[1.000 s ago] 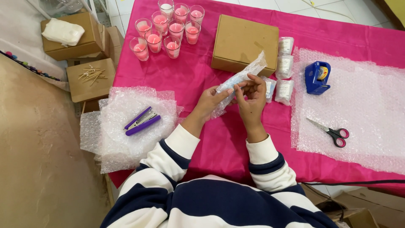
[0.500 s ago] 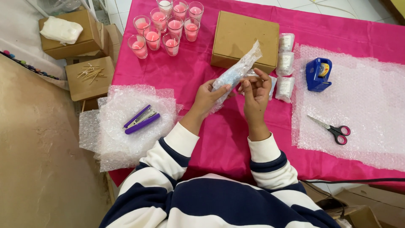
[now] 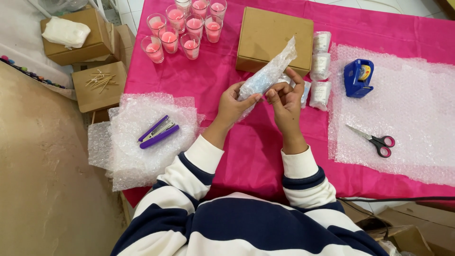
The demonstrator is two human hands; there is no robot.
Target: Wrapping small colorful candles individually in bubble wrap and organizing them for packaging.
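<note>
Off the desk's left edge: brown cardboard boxes [image 3: 97,85], one strewn with thin wooden sticks [image 3: 99,79], too small to identify for sure. Near the front-left corner, crumpled clear bubble wrap [image 3: 137,137] carrying a purple stapler [image 3: 159,132]. At the far edge, a cluster of small glasses filled with pink wax [image 3: 182,29], the top row cut off by the frame.

Centre now: left hand [image 3: 233,105] closed round the lower half of a long bubble-wrapped bundle with something pale blue inside [image 3: 265,78], held tilted above the pink cloth of the desk [image 3: 246,156], clear of it. Right hand [image 3: 284,102] pinching the same bundle at mid-length, fingertips curled onto the wrap. Probably light, soft and springy outside, slippery film; contents veiled, so likely best gripped round the padded middle, not the loose flared top end. Exactly what sits inside: impossible to say.

Behind, a flat brown cardboard box [image 3: 275,38]. Just right, small wrapped white packets [image 3: 321,66], partly masked by the fingers. Further right, on a wide bubble wrap sheet [image 3: 407,114]: a blue tape dispenser [image 3: 356,78], red-handled scissors [image 3: 374,140].
</note>
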